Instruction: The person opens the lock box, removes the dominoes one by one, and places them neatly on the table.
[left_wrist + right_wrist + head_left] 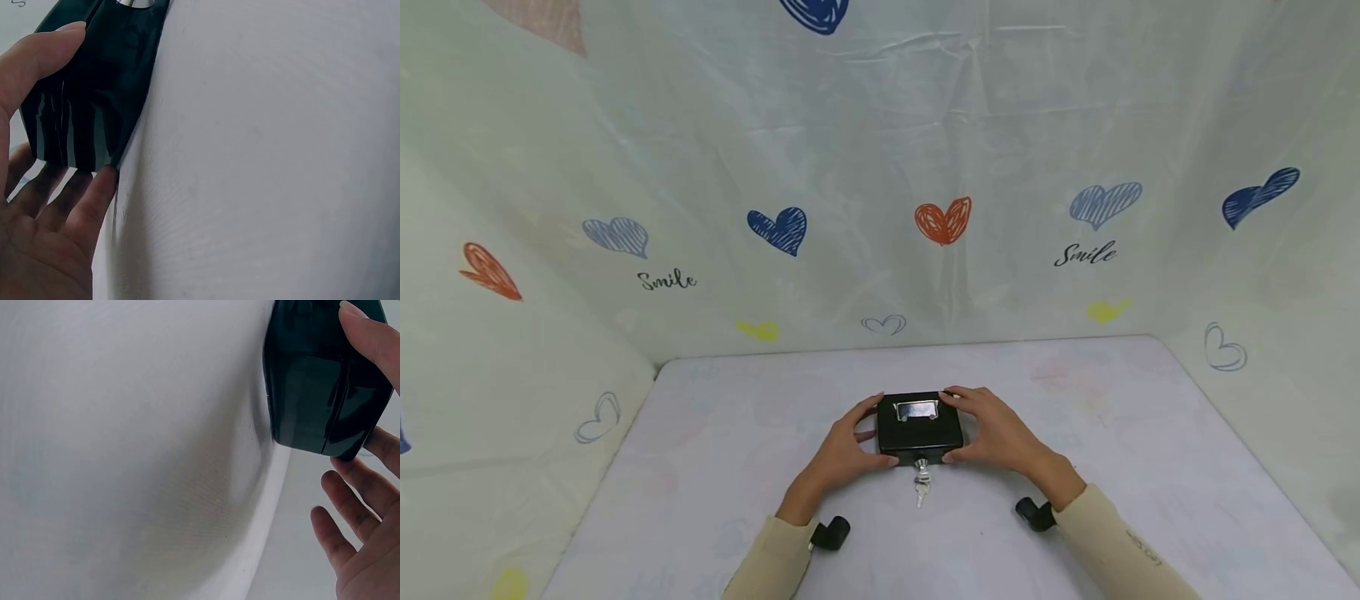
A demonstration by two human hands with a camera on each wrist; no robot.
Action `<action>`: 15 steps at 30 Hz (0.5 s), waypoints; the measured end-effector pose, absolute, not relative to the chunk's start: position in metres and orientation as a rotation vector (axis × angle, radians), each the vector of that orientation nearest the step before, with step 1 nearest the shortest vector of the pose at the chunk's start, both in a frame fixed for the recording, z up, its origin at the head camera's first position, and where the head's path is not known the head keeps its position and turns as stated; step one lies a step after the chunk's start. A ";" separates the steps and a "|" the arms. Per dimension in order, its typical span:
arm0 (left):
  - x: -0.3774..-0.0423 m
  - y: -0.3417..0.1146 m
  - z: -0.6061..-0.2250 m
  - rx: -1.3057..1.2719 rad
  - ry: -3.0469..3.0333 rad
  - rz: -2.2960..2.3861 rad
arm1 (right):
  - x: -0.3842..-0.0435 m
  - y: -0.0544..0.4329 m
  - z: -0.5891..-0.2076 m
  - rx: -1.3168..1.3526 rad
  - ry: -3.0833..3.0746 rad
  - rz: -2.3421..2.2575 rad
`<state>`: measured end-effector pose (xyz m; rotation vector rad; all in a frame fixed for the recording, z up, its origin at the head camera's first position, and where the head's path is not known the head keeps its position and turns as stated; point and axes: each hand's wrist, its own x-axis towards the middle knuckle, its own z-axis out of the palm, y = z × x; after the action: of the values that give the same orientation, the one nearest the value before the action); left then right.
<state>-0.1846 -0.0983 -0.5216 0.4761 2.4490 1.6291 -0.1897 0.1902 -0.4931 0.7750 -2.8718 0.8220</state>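
Observation:
A small black cash box (917,435) with a silver handle (917,409) on its lid sits on the table, lid down. Keys (922,485) hang from the lock on its near side. My left hand (841,457) grips the box's left end, thumb at the near corner and a finger at the far one. On the opposite end, my right hand (1000,435) holds it the same way. In the left wrist view, fingertips touch the end of the glossy box (94,94). The right wrist view shows my thumb against the box (325,381), with some fingers of that hand (369,550) off it.
A pale cloth covers the table (737,417). Behind and at both sides hangs a white curtain (850,150) printed with hearts and the word "Smile". Black wrist devices (831,533) stick out by both beige sleeves (775,558).

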 end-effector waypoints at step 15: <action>-0.182 -0.099 -0.520 0.467 2.440 1.621 | -0.190 0.191 -0.492 0.770 -2.882 0.839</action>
<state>-0.1822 -0.0992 -0.5197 0.4667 2.4403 1.6211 -0.1905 0.1913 -0.4921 0.7698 -2.8815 0.8394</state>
